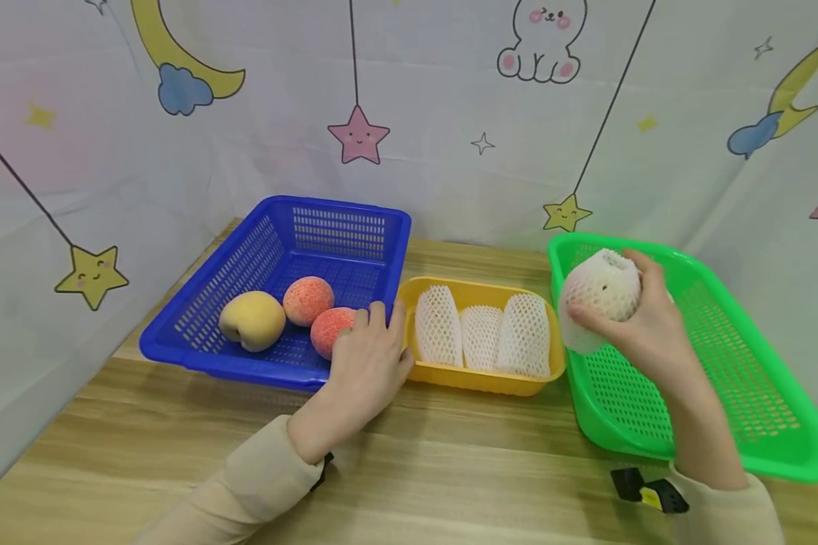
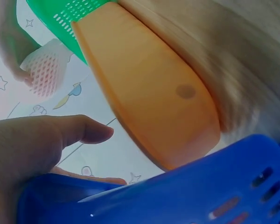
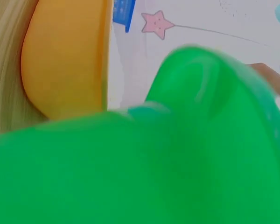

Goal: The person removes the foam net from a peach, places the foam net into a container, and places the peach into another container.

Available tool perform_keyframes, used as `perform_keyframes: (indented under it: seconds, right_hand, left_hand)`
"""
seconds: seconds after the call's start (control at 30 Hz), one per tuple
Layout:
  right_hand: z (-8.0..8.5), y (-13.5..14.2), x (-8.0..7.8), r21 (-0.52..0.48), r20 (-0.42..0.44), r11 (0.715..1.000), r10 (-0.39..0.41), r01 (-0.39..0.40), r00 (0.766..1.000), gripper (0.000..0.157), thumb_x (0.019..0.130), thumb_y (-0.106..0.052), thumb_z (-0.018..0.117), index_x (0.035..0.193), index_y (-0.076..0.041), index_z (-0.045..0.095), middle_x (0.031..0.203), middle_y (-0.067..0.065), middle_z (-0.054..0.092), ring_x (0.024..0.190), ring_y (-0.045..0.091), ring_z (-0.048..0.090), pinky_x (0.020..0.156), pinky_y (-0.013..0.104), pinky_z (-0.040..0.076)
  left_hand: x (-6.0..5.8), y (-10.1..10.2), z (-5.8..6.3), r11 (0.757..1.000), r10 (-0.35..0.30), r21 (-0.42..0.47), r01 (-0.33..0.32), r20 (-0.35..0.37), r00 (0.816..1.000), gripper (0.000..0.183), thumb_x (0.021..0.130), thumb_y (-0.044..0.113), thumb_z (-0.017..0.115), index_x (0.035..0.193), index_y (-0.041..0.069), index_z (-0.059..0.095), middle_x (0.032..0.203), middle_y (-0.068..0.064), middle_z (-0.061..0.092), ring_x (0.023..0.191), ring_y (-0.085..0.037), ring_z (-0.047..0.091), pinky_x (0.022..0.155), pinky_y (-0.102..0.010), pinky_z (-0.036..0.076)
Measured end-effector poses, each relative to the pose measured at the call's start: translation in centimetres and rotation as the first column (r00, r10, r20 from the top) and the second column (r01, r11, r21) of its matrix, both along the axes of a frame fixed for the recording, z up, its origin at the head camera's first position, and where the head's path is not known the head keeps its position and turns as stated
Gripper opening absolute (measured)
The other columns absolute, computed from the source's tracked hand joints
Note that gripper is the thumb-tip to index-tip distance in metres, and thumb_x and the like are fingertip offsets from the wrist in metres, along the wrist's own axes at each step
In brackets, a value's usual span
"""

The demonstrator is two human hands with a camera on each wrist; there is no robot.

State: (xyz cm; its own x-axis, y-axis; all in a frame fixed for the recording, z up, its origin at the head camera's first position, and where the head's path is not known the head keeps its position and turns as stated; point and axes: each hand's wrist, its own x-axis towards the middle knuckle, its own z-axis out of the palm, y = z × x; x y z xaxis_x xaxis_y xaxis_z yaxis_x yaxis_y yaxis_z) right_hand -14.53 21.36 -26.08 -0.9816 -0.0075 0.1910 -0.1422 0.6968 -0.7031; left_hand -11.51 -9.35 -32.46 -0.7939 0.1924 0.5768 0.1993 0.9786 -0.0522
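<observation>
A round fruit in a white foam net sleeve point(image 1: 603, 291) is in my right hand point(image 1: 654, 325), gripped between thumb and fingers above the left end of the green basket point(image 1: 814, 446). My left hand point(image 1: 371, 359) is over the front right corner of the blue basket point(image 1: 238, 369), its fingertips beside a red peach point(image 1: 329, 333); whether they touch it I cannot tell. In the left wrist view the thumb point(image 2: 95, 130) stands apart and nothing shows in that hand. Another red peach point(image 1: 308, 300) and a yellow peach point(image 1: 252, 321) lie in the blue basket.
Between the two baskets stands a yellow tray point(image 1: 491, 381) holding white foam net sleeves point(image 1: 438, 325). All three containers sit on a wooden tabletop point(image 1: 450, 469). A white cloth backdrop point(image 1: 436, 197) printed with stars and moons hangs behind.
</observation>
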Motion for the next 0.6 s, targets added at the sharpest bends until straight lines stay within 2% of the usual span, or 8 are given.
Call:
perform_keyframes:
  seconds: [0.17, 0.23, 0.3, 0.47, 0.6]
  right_hand:
    - [0.2, -1.4, 0.5, 0.006, -0.023, 0.998, 0.068, -0.068, 0.997, 0.09, 0.08, -0.041, 0.075, 0.15, -0.015, 0.026, 0.139, 0.02, 0.04, 0.112, 0.041, 0.052, 0.072, 0.042, 0.054]
    - [0.2, -2.1, 0.7, -0.006, -0.018, 0.996, 0.085, -0.086, 0.996, 0.088, 0.08, -0.041, 0.075, 0.149, -0.015, 0.027, 0.137, 0.019, 0.042, 0.111, 0.039, 0.052, 0.073, 0.04, 0.054]
    - [0.2, -2.7, 0.8, -0.024, -0.017, 0.994, 0.104, -0.104, 0.994, 0.086, 0.08, -0.04, 0.075, 0.148, -0.016, 0.028, 0.135, 0.018, 0.044, 0.11, 0.037, 0.053, 0.074, 0.041, 0.054]
    - [-0.1, -4.1, 1.2, -0.092, -0.017, 0.985, 0.145, -0.146, 0.989, 0.082, 0.081, -0.035, 0.075, 0.147, -0.017, 0.03, 0.134, 0.016, 0.046, 0.112, 0.034, 0.053, 0.076, 0.04, 0.054]
    - [-0.2, -4.9, 1.6, -0.182, 0.007, 0.967, 0.184, -0.179, 0.983, 0.078, 0.084, -0.03, 0.073, 0.147, -0.018, 0.029, 0.133, 0.013, 0.046, 0.113, 0.027, 0.05, 0.076, 0.031, 0.055]
  left_hand:
    - [0.3, 0.1, 0.7, 0.999, -0.019, -0.036, 0.017, -0.068, 0.997, 0.053, 0.075, 0.032, 0.076, 0.118, 0.007, 0.06, 0.105, -0.016, 0.059, 0.088, -0.028, 0.055, 0.059, -0.035, 0.046]
    - [0.4, 0.2, 1.0, 0.998, -0.061, -0.03, 0.058, -0.093, 0.994, 0.048, 0.076, 0.033, 0.075, 0.116, 0.009, 0.062, 0.109, -0.014, 0.06, 0.091, -0.028, 0.055, 0.064, -0.036, 0.045]
    - [0.5, 0.4, 1.2, 0.991, -0.13, -0.005, 0.131, -0.101, 0.986, 0.042, 0.077, 0.032, 0.073, 0.112, 0.01, 0.064, 0.109, -0.012, 0.061, 0.093, -0.027, 0.056, 0.065, -0.037, 0.045]
    - [0.8, 0.8, 1.6, 0.941, -0.324, 0.07, 0.33, -0.08, 0.942, 0.027, 0.08, 0.027, 0.071, 0.101, 0.011, 0.066, 0.098, -0.005, 0.064, 0.087, -0.023, 0.06, 0.063, -0.034, 0.047]
    - [0.9, 1.1, 1.5, 0.899, -0.429, 0.077, 0.431, -0.045, 0.902, 0.021, 0.08, 0.023, 0.07, 0.098, 0.012, 0.066, 0.086, 0.0, 0.061, 0.075, -0.017, 0.058, 0.06, -0.028, 0.047]
